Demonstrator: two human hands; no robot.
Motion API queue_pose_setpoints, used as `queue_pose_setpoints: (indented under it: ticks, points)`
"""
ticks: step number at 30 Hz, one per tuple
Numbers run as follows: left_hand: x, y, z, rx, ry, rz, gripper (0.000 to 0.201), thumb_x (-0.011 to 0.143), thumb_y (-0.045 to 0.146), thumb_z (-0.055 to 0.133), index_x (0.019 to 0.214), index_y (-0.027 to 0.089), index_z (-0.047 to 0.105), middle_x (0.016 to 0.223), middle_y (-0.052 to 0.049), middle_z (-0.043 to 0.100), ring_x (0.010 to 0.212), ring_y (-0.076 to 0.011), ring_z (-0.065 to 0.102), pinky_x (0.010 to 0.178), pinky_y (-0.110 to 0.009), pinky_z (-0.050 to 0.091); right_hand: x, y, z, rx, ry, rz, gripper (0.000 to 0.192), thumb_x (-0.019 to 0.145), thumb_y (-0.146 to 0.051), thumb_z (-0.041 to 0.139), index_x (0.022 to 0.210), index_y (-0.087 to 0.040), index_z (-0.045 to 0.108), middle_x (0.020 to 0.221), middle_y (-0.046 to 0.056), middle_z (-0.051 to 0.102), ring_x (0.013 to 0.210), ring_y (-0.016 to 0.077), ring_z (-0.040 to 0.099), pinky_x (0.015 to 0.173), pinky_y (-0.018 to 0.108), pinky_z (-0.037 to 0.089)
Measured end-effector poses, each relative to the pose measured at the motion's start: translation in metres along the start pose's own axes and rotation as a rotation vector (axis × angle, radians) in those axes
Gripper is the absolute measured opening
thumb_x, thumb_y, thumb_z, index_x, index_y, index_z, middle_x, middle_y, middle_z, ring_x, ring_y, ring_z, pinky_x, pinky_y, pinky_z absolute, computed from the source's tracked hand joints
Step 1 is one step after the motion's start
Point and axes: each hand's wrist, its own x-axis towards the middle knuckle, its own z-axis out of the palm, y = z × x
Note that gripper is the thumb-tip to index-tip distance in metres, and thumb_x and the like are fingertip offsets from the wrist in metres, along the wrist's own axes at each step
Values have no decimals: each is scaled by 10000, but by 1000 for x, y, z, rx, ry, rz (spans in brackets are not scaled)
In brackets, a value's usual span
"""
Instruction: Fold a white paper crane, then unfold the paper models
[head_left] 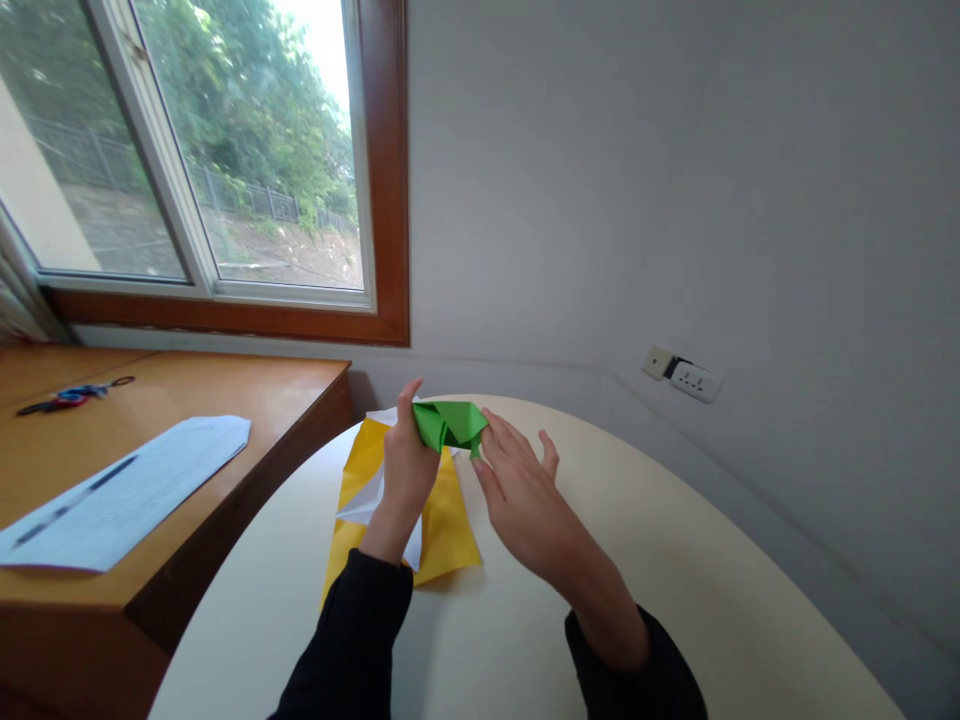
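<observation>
A folded piece of green origami paper [459, 420] is held up between both hands above the round table. My left hand [409, 455] grips its left end, thumb pointing up and the other fingers mostly hidden behind the hand. At the right end, my right hand [521, 490] pinches the paper's edge with its fingers, one finger lifted away to the right. Beneath and behind the left hand lie yellow sheets of paper [446, 525] with a white folded paper piece [366, 500] on top, partly covered by the hand and sleeve.
The pale round table [645, 560] adjoins a wooden desk [277, 400] on the left. On that desk are scissors [75, 395] and white papers [172, 460] with a pen [75, 500] on them. A wall socket [694, 380] is at the right, a window at upper left.
</observation>
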Motion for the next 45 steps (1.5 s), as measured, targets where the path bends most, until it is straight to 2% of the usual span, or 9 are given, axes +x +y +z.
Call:
queue_pose_setpoints:
  ticks: [10,16,21,29,32,35,38,40,45]
  points:
    - [15,-1,-24,-296,-459,75,172,693,213,574,849,177,636,804,-32,666,793,-217,610,695,-298,472,-15,42,-37,100,-154,-40,408,935,-293,258,1247,-265,518,1377,62,453,1297,227,365,1067,610,49]
    - [14,-1,-37,-508,-683,-71,176,703,300,635,800,153,647,767,-32,643,760,-206,605,648,-281,477,-19,71,-49,256,-255,-103,448,934,-441,266,1257,-268,525,1342,48,493,1281,224,394,1096,554,65]
    - [12,-14,-38,-637,-746,-124,269,679,336,700,884,164,674,865,-67,676,841,-235,617,735,-341,500,-17,87,-55,420,-343,-186,545,896,-584,275,1236,-255,547,1324,35,512,1269,205,412,1126,454,104]
    - [7,-17,-31,-782,-703,-238,380,618,365,745,925,150,679,972,-109,690,895,-268,633,788,-391,506,-7,102,-43,609,-340,-184,623,832,-667,338,1177,-219,599,1286,55,550,1238,209,452,1089,396,259]
    - [9,-14,-24,-737,-660,-241,345,660,364,710,931,155,665,946,-88,690,881,-247,631,779,-361,500,-4,103,-36,667,-289,-121,660,845,-657,326,1306,-206,466,1336,80,498,1231,216,462,1052,404,320]
    - [11,-15,-12,-569,-442,-216,292,695,345,658,919,159,636,886,-61,679,828,-225,624,711,-317,492,-8,86,-38,604,-247,-27,681,899,-586,273,1441,-213,100,1362,117,463,1203,212,494,987,417,393]
    - [12,-15,0,-328,-180,-184,269,694,272,615,935,155,606,784,-43,654,738,-210,610,637,-293,462,-17,53,-41,338,-118,79,696,918,-496,319,1437,-229,-60,1393,141,415,1268,249,412,990,471,369]
    - [11,-13,4,-223,-88,-171,305,691,233,595,986,157,584,748,-35,640,679,-199,597,604,-283,439,-23,29,-38,169,-76,91,648,919,-440,341,1446,-251,13,1418,135,378,1312,285,334,997,534,326]
    - [7,-6,6,-210,3,-158,325,708,227,564,1026,163,543,777,-29,627,671,-183,584,608,-272,420,-27,-9,-19,-107,-213,86,538,871,-391,480,1379,-271,349,1347,190,458,1221,379,437,915,629,342]
